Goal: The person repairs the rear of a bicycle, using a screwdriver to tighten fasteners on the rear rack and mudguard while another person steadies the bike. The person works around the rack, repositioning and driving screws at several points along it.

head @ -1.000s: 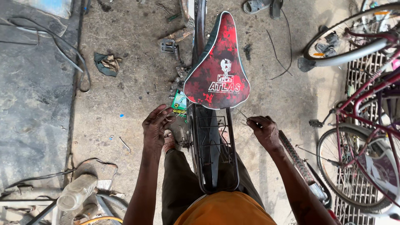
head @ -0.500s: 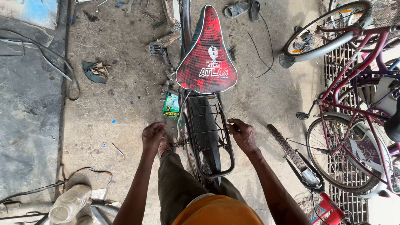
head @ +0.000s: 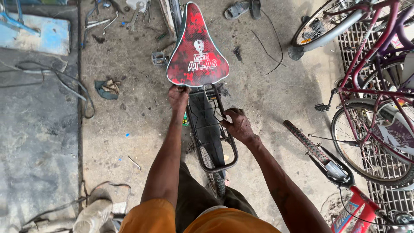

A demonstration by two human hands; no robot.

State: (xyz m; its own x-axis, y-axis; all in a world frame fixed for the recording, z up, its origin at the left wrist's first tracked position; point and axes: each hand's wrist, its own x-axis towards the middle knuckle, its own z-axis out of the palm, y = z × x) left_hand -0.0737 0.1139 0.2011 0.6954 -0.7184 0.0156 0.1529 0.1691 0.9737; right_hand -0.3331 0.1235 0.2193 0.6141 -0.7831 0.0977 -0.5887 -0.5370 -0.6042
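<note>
A bicycle stands under me with a red and black saddle (head: pixel 197 49) and a black rear carrier rack (head: pixel 214 129) over the rear tyre (head: pixel 214 174). My left hand (head: pixel 178 96) grips the rear underside of the saddle, where the rack begins. My right hand (head: pixel 237 125) closes on the right rail of the rack. Both arms reach forward from my orange shirt (head: pixel 196 220).
Tools and wrenches (head: pixel 137 11) lie on the concrete at the top. A loose pedal (head: pixel 158 58) and a rag (head: pixel 108 88) sit left of the saddle. Several bicycles (head: pixel 379 99) crowd the right side, a red frame (head: pixel 345 194) at lower right. Cables (head: pixel 64 82) trail on the left.
My left hand has moved forward from beside the rack up to the back of the saddle. The right hand has shifted onto the rack's right rail. The view has tilted closer.
</note>
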